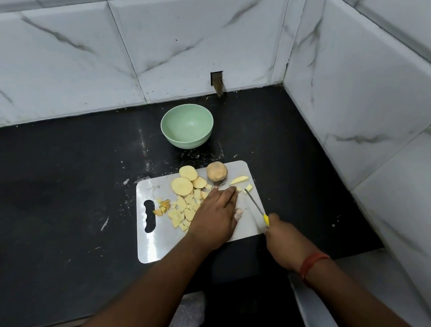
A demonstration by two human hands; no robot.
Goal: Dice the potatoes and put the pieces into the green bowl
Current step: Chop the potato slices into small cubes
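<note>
Fingers (pixel 226 193) of the left hand (pixel 215 217) lie straight and pressed together, flat on the pale grey cutting board (pixel 159 246) over cut potato, while the right hand (pixel 281 236) grips the yellow-handled knife (pixel 256 207), its blade pointing away toward a small pale potato stick (pixel 239 179) lying left to right. Yellow diced potato pieces (pixel 184 210), 3 round slices (pixel 188 180) and 1 unpeeled brown potato half (pixel 217 171) sit on the board. Beyond it, on the black stone counter (pixel 64 194), the round pale green bowl (pixel 187 126) holds nothing.

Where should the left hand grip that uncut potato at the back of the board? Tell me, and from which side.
Grip the uncut potato across its rounded sides, from above. It sits apart near the cutting board's far edge, with potato slices on its left, so reach over them. The left hand lies flat nearby; the right hand holds the knife.
</note>
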